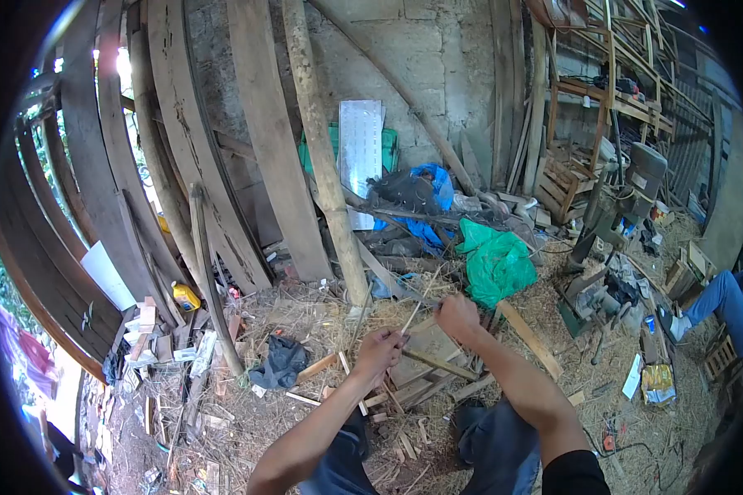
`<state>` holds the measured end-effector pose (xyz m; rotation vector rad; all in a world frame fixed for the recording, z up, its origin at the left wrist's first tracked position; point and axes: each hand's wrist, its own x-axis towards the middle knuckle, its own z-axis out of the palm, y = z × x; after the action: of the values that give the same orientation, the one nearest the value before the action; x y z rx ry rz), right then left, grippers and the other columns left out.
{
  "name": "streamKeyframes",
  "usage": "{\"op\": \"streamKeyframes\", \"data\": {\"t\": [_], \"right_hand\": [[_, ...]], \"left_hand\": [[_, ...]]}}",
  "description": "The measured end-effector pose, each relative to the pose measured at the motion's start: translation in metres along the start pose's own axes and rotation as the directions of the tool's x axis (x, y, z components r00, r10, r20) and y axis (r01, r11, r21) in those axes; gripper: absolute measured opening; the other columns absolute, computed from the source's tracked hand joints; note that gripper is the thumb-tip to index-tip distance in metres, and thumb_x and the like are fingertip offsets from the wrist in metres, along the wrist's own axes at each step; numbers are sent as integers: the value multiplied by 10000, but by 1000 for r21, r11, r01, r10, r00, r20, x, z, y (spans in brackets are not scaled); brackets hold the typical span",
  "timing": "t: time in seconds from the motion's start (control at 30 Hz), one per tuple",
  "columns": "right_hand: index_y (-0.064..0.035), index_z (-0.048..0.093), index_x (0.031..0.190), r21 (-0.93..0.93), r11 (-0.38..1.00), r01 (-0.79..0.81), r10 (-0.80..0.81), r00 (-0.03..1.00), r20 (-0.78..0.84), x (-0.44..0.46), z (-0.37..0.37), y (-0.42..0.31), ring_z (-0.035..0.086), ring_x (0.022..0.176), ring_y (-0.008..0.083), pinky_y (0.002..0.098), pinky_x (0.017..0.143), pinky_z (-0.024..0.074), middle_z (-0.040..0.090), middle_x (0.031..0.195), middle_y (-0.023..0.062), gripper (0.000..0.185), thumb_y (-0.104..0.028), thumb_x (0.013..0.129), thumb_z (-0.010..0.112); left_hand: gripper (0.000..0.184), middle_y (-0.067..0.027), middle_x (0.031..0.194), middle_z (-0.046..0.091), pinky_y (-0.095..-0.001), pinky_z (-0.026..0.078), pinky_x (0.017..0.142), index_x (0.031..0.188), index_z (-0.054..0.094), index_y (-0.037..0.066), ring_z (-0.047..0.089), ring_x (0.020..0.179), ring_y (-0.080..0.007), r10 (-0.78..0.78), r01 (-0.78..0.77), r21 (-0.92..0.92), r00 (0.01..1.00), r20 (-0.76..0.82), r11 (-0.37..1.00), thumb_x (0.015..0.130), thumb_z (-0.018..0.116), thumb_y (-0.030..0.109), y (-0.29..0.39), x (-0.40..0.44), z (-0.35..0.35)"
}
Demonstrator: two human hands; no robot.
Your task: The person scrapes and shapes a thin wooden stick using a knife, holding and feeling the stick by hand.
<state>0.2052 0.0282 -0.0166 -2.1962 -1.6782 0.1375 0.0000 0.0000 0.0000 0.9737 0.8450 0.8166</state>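
Note:
Near the middle of the head view, my left hand [380,350] is closed around a thin pale stick [410,317] that points up and to the right. My right hand [456,318] is a fist just to the right of the stick's upper part. A narrow blade-like piece [398,287] reaches from the upper left to that fist, and the grip on it is partly hidden by the fingers. Below both hands, wooden boards [421,363] lie on the straw-covered ground between my feet.
A green plastic bag [495,262] lies ahead, beside a blue tarp [434,186]. A wooden pole [326,157] stands ahead on the left. A black bag [282,363] and a yellow bottle [186,297] are at left. Another person's leg [718,301] shows at far right.

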Motion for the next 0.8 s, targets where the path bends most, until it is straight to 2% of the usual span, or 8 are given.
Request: {"op": "streamKeyframes", "data": {"t": [0.07,0.1,0.17,0.27,0.33,0.57,0.63,0.8], "right_hand": [[-15,673,749,-85,900,428,-433,900,-53,-4,-6,-8,654,678,333,389,586,541,647,695,152,210,-202,780,581],[-15,673,749,-64,903,424,-427,903,-37,-5,1,-9,654,678,333,389,586,541,647,695,152,210,-202,780,581],[11,657,766,98,994,-53,65,990,-126,27,17,24,654,740,358,447,629,530,642,800,238,202,-175,770,578],[28,652,752,-39,999,-17,15,998,-60,44,28,88,647,755,371,463,666,525,641,816,249,201,-151,771,565],[33,661,743,82,968,-237,249,950,-191,16,0,76,639,780,385,464,709,515,634,783,263,222,-162,783,562],[20,663,780,613,790,-4,112,984,-138,25,-3,42,564,531,217,353,501,412,618,625,117,367,-320,872,560],[-19,647,861,884,457,100,17,992,-121,24,2,28,413,446,61,244,416,313,577,580,11,316,-320,904,559],[-9,654,810,921,378,91,-22,996,-90,12,-11,1,367,540,38,241,485,300,503,610,-41,283,-280,874,603]], "left_hand": [[221,26,707,446,-165,234,388,1063,559,-14,319,477,-17,-17,17,-18,1000,19,1000,931,501,154,10,-6,4],[221,26,707,446,-165,234,388,1063,559,-14,319,477,-17,-40,40,-12,999,5,999,931,501,154,14,-20,1],[189,13,720,470,-170,244,426,997,574,-14,338,502,-23,-42,43,-24,997,59,999,937,488,143,19,-27,4],[183,18,721,466,-165,242,427,991,578,2,332,505,-17,-38,44,-49,993,111,998,938,488,151,29,-41,14],[184,27,712,452,-166,238,407,1006,566,2,323,492,-12,-15,19,-59,997,72,998,937,485,152,34,-40,16],[184,-39,769,570,-262,443,585,986,570,-24,532,621,-122,384,-364,327,923,3,872,919,495,130,8,-3,-8],[187,-60,788,593,-287,459,637,987,566,-26,564,666,-151,463,-419,460,886,21,782,912,501,133,13,-8,-2],[214,-56,785,589,-279,450,587,1006,547,-47,548,662,-121,540,-463,642,837,90,611,901,506,135,2,-2,1]]}}
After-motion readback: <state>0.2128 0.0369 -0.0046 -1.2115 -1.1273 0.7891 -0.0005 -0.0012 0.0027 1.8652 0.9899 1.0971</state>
